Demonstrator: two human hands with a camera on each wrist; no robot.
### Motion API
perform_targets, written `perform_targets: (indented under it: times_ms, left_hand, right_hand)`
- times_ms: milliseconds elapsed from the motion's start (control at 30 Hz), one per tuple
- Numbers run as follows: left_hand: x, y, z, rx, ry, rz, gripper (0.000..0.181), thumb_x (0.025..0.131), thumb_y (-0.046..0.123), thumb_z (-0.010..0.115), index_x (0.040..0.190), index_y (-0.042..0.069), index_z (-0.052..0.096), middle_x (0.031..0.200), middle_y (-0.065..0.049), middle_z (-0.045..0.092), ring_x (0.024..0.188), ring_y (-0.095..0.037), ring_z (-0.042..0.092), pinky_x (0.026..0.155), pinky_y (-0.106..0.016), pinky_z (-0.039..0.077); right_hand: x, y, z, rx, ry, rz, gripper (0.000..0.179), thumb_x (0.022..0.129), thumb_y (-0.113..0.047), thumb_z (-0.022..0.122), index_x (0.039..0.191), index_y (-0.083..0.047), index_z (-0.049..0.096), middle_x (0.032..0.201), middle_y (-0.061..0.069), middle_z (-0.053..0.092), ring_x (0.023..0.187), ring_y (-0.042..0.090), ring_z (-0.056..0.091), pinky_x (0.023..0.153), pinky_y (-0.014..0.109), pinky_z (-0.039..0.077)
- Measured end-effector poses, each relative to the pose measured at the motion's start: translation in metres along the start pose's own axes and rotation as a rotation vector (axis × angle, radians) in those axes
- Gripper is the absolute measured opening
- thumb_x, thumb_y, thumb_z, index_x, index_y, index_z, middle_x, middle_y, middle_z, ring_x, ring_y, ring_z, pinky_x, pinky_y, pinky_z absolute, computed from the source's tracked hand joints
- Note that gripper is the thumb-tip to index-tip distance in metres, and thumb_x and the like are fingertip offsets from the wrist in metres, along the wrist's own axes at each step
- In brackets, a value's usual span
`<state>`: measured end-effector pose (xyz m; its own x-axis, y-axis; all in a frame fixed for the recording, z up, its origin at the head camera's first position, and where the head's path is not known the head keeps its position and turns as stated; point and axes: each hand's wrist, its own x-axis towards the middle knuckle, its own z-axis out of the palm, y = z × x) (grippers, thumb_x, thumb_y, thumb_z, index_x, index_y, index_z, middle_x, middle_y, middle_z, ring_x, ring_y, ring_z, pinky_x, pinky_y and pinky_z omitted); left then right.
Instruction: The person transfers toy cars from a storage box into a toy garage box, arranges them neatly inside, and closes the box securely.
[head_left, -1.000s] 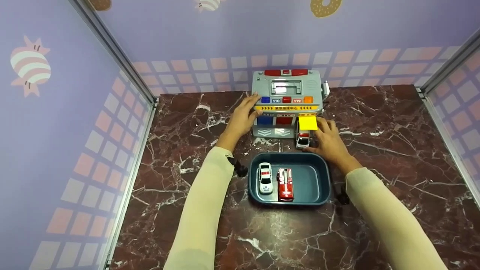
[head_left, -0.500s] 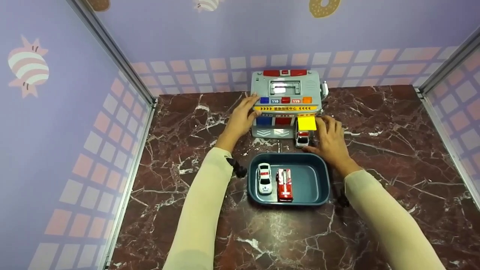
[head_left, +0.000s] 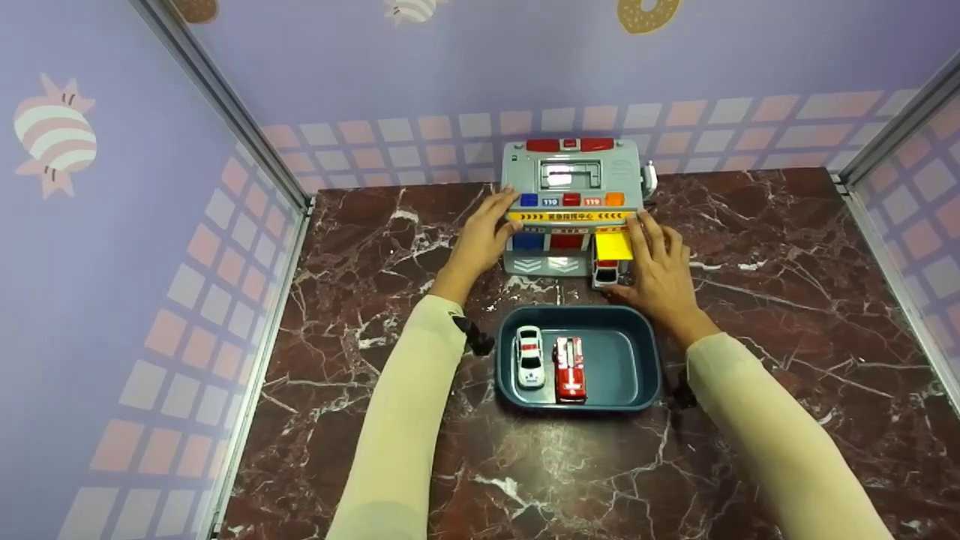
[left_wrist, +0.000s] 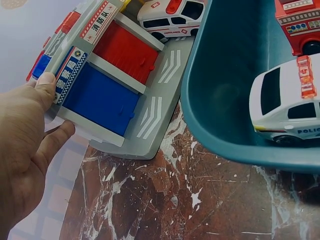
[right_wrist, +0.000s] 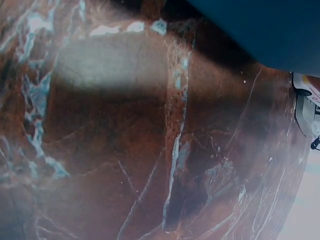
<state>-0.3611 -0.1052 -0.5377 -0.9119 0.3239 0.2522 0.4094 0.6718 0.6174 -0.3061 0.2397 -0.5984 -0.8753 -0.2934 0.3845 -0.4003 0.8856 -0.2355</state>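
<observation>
A grey toy rescue garage stands against the back wall in the head view. Its blue door and red door are down, while the yellow door is swung up. Under that door a white toy ambulance sits partly inside its bay, front end outward. My left hand grips the garage's left front edge, thumb and fingers apart along it. My right hand has its fingers extended against the right front edge, with the thumb at the ambulance's front. The yellow door hides the ambulance's rear.
A dark teal tray stands just in front of the garage. It holds a white toy police car and a red toy fire engine. Marbled tabletop surrounds it, with patterned walls on three sides.
The ambulance has slid a little farther back under the yellow door. My right fingers have shifted up onto the garage's front edge, the thumb following the ambulance. My left hand stays put.
</observation>
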Motion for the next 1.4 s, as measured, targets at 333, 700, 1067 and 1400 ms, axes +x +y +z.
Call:
perform_targets:
  times_ms: [333, 700, 1067, 1400]
  left_hand:
    - [-0.001, 0.001, -0.001, 0.006, -0.016, -0.024, 0.064, 0.109, 0.037, 0.063, 0.167, 0.012, 0.049, 0.177, -0.009, 0.043, 0.163, -0.036, 0.043, 0.136, -0.05, 0.036]
    - [-0.001, 0.002, 0.0, -0.002, -0.025, -0.038, 0.065, 0.11, 0.037, 0.063, 0.168, 0.013, 0.048, 0.178, -0.009, 0.042, 0.164, -0.036, 0.041, 0.137, -0.05, 0.034]
    - [-0.001, 0.0, -0.001, -0.011, -0.022, -0.034, 0.064, 0.11, 0.036, 0.063, 0.168, 0.013, 0.048, 0.178, -0.008, 0.041, 0.165, -0.035, 0.041, 0.137, -0.049, 0.033]
    - [0.0, -0.002, 0.0, -0.007, -0.022, -0.034, 0.065, 0.11, 0.038, 0.062, 0.169, 0.014, 0.047, 0.178, -0.008, 0.041, 0.164, -0.036, 0.041, 0.136, -0.05, 0.034]
  right_hand:
    - [0.004, 0.0, -0.004, -0.027, -0.024, 0.006, 0.13, 0.079, -0.054, 0.098, 0.176, -0.014, 0.02, 0.179, 0.018, 0.026, 0.146, 0.056, 0.035, 0.111, 0.072, 0.041]
    - [0.011, -0.003, -0.001, -0.019, 0.063, -0.001, 0.106, 0.085, -0.04, 0.096, 0.167, -0.009, 0.036, 0.168, 0.023, 0.038, 0.134, 0.055, 0.042, 0.1, 0.068, 0.043]
    - [0.025, -0.005, 0.002, -0.034, 0.083, 0.019, 0.089, 0.09, -0.04, 0.091, 0.156, -0.009, 0.041, 0.159, 0.024, 0.039, 0.123, 0.055, 0.042, 0.095, 0.065, 0.041]
    - [0.032, -0.005, 0.005, -0.041, 0.096, 0.037, 0.089, 0.083, -0.028, 0.094, 0.153, -0.007, 0.044, 0.156, 0.026, 0.041, 0.119, 0.054, 0.042, 0.094, 0.064, 0.042]
